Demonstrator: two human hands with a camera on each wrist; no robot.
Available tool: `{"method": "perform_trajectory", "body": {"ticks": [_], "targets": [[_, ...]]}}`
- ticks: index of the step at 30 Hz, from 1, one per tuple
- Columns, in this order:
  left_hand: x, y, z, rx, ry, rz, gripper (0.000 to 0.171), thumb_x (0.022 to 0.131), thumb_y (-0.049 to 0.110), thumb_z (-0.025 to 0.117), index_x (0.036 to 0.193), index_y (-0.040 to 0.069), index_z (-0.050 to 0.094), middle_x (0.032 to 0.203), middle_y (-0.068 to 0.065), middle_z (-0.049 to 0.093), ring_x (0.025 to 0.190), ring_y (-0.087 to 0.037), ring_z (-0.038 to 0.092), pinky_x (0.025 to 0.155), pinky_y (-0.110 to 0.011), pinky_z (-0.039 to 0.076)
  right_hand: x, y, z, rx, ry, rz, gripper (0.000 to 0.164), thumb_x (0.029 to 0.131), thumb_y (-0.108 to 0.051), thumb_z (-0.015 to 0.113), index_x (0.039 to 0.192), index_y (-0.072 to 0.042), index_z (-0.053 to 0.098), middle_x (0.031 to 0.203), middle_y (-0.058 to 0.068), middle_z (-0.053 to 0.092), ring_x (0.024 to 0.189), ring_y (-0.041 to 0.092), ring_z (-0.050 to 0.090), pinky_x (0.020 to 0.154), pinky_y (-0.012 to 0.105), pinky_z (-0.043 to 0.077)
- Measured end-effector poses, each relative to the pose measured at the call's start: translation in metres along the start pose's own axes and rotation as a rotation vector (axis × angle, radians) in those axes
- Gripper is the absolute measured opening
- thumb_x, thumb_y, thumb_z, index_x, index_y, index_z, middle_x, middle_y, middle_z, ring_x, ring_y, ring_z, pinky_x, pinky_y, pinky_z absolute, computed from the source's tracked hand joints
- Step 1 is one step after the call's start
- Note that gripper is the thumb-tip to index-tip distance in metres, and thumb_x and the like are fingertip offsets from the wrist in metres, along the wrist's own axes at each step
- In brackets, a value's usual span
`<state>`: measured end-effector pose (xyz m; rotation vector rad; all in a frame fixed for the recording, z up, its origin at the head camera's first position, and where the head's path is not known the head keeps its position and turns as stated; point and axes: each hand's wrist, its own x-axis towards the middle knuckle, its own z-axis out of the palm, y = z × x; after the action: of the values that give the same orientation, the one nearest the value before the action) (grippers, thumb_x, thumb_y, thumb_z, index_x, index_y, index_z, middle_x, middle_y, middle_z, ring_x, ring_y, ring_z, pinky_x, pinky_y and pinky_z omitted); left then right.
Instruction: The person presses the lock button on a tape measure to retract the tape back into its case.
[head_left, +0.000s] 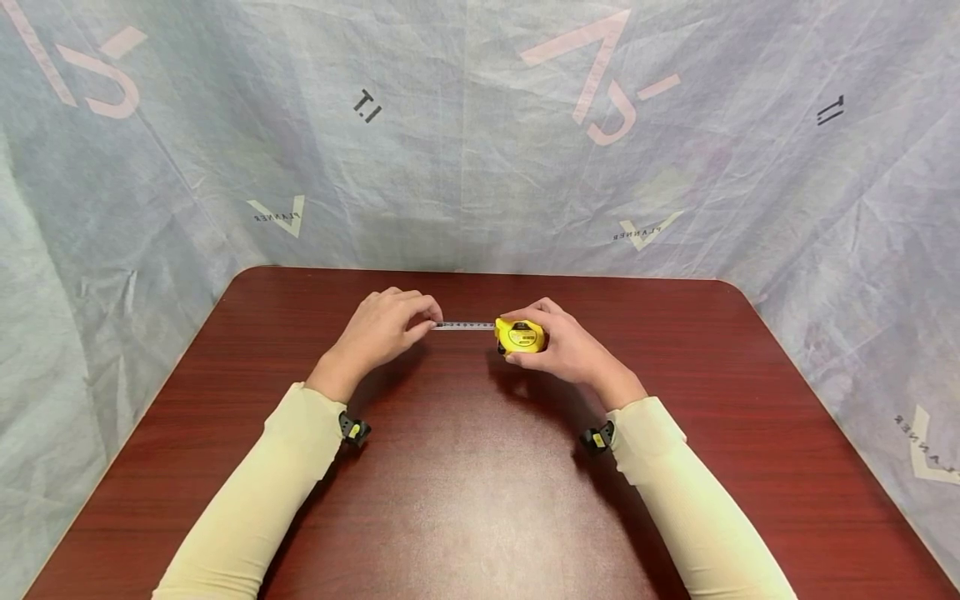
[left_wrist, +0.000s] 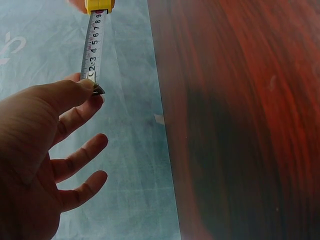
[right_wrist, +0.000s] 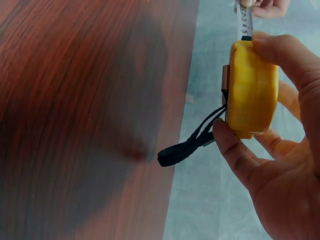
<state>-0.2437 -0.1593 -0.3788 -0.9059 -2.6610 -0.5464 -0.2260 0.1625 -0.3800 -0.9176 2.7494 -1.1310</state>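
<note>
A yellow tape measure (head_left: pixel 520 335) is held above the table by my right hand (head_left: pixel 566 342), fingers and thumb around its case. In the right wrist view a black wrist strap (right_wrist: pixel 177 151) dangles from the case (right_wrist: pixel 252 90). The blade (head_left: pixel 467 326) extends straight from the case to my left hand (head_left: pixel 386 327). In the left wrist view, thumb and forefinger pinch the metal hook (left_wrist: pixel 98 90) at the blade's end, while the other fingers spread away from it. Numbers up to about 9 show on the blade (left_wrist: pixel 94 47).
A dark red wood-grain table (head_left: pixel 480 467) lies below both hands. Grey-blue printed cloth (head_left: pixel 465 142) hangs behind it and along both sides. Each wrist carries a small black camera on a strap, one by the left cuff (head_left: pixel 354 429), one by the right cuff (head_left: pixel 598 437).
</note>
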Motion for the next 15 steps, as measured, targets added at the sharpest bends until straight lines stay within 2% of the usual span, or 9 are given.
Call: {"method": "perform_trajectory", "body": {"ticks": [7,15], "targets": [[0.0013,0.0051,0.0004,0.006,-0.025,-0.018,0.008,0.096,0.021,0.075,0.103,0.025,0.072,0.105,0.007,0.073,0.103,-0.029,0.063,0.082,-0.048,0.047,0.001,-0.0008,0.0014,0.01,0.003,-0.017,0.056,0.084,-0.021,0.088,0.136,-0.019,0.066,0.121,0.005,0.052,0.108,0.019,0.054,0.089,0.036,0.053],[0.0027,0.0062,0.0014,0.011,-0.026,-0.013,0.009,0.096,0.02,0.076,0.103,0.025,0.072,0.103,0.008,0.072,0.103,-0.028,0.063,0.082,-0.047,0.046,0.0017,-0.0029,0.0028,0.002,0.001,-0.012,0.056,0.085,-0.022,0.087,0.136,-0.02,0.066,0.121,0.003,0.052,0.108,0.018,0.053,0.084,0.035,0.054]]}}
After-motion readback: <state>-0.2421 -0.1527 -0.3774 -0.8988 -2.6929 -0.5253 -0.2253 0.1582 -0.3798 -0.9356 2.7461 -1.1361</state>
